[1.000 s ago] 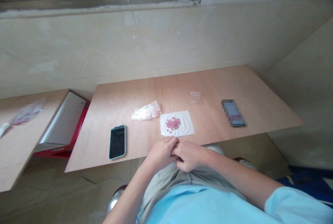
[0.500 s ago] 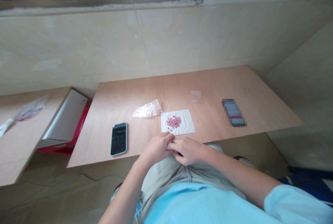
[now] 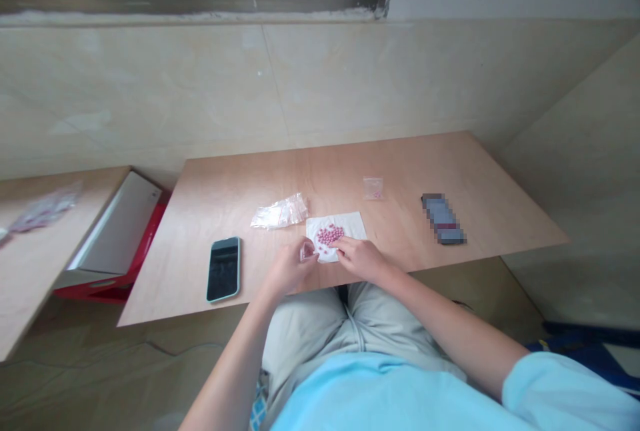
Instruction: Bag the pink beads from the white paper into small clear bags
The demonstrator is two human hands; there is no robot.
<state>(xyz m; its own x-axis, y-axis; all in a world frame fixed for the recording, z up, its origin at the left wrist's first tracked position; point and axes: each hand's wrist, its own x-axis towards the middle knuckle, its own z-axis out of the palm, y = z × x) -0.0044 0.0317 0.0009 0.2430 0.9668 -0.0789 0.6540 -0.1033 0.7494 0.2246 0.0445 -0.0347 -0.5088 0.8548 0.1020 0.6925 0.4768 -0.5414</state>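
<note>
A heap of small pink beads (image 3: 329,236) lies on a creased white sheet (image 3: 356,223), which looks like a tissue, near the front of the table. My left hand (image 3: 291,267) is closed on a small clear plastic bag (image 3: 307,251) at the sheet's left edge; the fingers partly hide the bag. From the right, my right hand (image 3: 361,257) reaches over the sheet, its fingertips touching the near right side of the heap. Its thumb and forefinger look slightly apart. Whether a bead is between them is too small to see.
A pile of clear plastic bags (image 3: 281,212) lies left of the sheet. Behind it sits a small bag with pink beads (image 3: 373,189). One phone (image 3: 224,269) lies at left, a blurred-out phone (image 3: 444,219) at right. A second table (image 3: 30,284) stands at far left.
Both hands have left the lap at the table's edge and moved forward and apart. The left brought the plastic bag to the sheet; the right came to the beads. The view shifted slightly.
</note>
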